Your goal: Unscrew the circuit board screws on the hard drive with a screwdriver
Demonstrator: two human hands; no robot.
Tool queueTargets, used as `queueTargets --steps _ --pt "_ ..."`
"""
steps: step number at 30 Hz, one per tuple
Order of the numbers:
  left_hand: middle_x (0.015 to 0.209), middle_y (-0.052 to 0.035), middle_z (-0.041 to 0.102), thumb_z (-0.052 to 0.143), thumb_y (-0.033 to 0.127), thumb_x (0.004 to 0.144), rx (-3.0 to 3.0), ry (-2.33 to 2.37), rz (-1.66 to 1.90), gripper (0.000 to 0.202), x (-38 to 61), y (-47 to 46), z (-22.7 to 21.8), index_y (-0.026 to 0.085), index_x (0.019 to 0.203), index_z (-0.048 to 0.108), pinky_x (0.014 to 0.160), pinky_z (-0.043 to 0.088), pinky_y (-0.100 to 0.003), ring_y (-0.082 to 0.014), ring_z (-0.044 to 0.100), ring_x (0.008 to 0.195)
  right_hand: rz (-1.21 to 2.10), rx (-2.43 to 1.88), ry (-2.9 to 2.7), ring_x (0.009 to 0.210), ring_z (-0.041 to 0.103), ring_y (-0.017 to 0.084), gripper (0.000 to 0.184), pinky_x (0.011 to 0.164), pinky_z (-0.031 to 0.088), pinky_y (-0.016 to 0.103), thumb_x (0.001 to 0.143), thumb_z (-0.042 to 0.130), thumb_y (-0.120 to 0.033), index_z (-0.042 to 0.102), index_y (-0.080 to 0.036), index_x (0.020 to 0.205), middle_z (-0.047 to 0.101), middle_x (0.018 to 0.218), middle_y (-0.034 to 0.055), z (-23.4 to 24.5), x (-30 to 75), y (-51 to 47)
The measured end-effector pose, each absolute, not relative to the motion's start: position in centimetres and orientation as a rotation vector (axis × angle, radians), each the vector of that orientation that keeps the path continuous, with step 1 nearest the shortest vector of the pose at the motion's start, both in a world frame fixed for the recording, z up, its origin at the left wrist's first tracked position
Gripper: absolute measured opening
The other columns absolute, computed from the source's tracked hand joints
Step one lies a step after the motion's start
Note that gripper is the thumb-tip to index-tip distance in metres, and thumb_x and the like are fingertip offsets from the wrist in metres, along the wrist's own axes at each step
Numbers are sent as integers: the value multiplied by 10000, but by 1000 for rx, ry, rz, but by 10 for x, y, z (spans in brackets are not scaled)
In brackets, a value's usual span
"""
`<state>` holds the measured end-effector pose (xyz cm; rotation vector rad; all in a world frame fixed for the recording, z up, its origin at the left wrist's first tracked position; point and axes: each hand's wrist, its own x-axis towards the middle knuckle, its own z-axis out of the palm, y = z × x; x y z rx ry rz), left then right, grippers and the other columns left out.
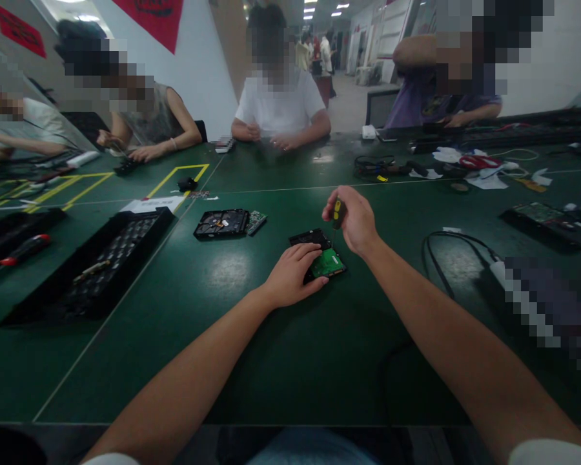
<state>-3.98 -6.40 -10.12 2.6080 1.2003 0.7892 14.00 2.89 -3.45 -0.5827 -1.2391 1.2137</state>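
A hard drive [328, 263] lies on the green table with its green circuit board facing up. My left hand [293, 274] grips it from the left, fingers over its far part and thumb along the near edge, hiding some of the drive. My right hand [356, 219] is closed around a screwdriver [338, 213] with a yellow and black handle. The screwdriver stands roughly upright over the drive's right side. Its thin tip is too small to tell whether it touches a screw. To the left lies another hard drive [221, 223], with a loose circuit board [257, 222] beside it.
A long black tray [97, 271] stands at the left, and a red and black screwdriver [26, 250] lies past it. Black cable [436, 242] and a power strip [501, 274] are at the right, near another drive [552, 223]. Several people sit across the table.
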Motion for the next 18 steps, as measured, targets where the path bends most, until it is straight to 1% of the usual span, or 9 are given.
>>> queueTargets --steps 2,5,9,12,15,18 --pt "1521 -148 587 687 497 956 2611 1203 788 610 -40 -64 -101 187 1462 543 1217 430 -547 -328 536 1432 1192 -600 -1233 585 608 120 437 574 509 253 940 660 -656 634 -239 812 603 665 -31 -35 139 30" --pt "1523 -148 584 684 493 959 2610 1201 784 608 -40 -64 -101 184 1463 542 1218 429 -541 -327 534 1433 1142 -624 -1228 575 600 109 418 554 499 241 908 718 -646 621 -244 850 622 688 -39 -35 138 30" --pt "1524 -146 582 683 488 959 2602 1201 787 602 -39 -65 -100 197 1467 540 1216 430 -547 -328 532 1435 1145 -638 -1198 590 628 117 427 573 530 251 872 766 -640 576 -258 890 673 731 -39 -33 138 28" --pt "1521 -144 586 691 492 952 2603 1199 795 608 -39 -65 -100 199 1464 540 1216 430 -547 -327 534 1433 1210 -608 -1198 579 632 131 424 573 540 267 912 703 -657 595 -249 874 672 700 -27 -32 138 28" --pt "1521 -145 586 692 487 954 2606 1199 790 607 -39 -65 -100 196 1464 539 1219 428 -543 -324 535 1431 1235 -563 -1189 521 585 129 436 504 477 259 950 638 -663 615 -240 848 629 636 -30 -33 139 28" --pt "1520 -151 586 687 485 957 2609 1202 782 607 -39 -65 -99 187 1465 539 1216 431 -537 -325 535 1429 1244 -526 -1170 490 538 122 454 482 427 258 964 601 -672 608 -240 825 563 593 -45 -36 138 29"
